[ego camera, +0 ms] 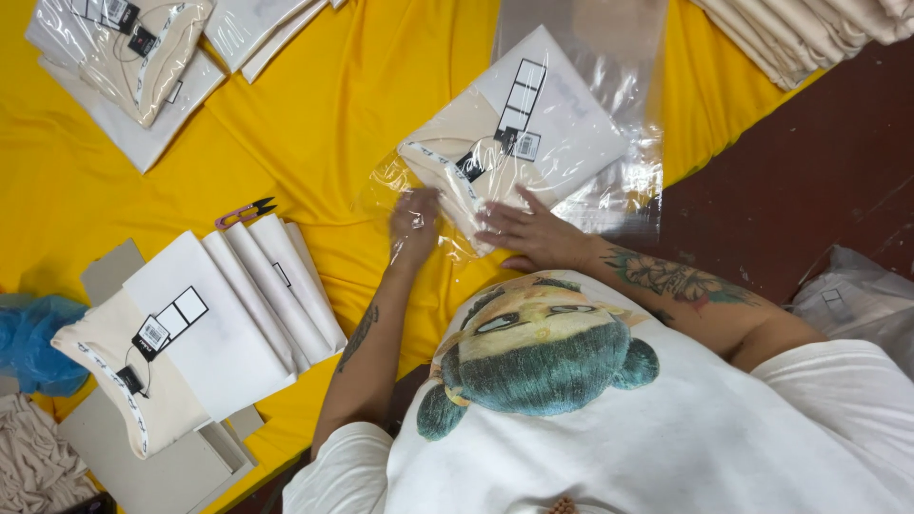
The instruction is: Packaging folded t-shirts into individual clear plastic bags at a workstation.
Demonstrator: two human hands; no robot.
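A folded cream and white garment [547,124] with black and white hang tags lies partly inside a clear plastic bag [619,181] on the yellow cloth [333,114]. My left hand [414,227] pinches the crinkled open edge of the bag at the garment's near corner. My right hand [531,235] lies flat, fingers spread, pressing on the garment's near edge through the plastic. The two hands are close together, on either side of the bag's mouth.
A fanned stack of folded white garments [228,314] with tags lies at the left on grey cardboard sheets [162,466]. Pink thread snips [246,211] lie above it. Bagged garments [133,52] are at top left, folded cream cloth [809,29] at top right, and a blue plastic bag [33,343] at far left.
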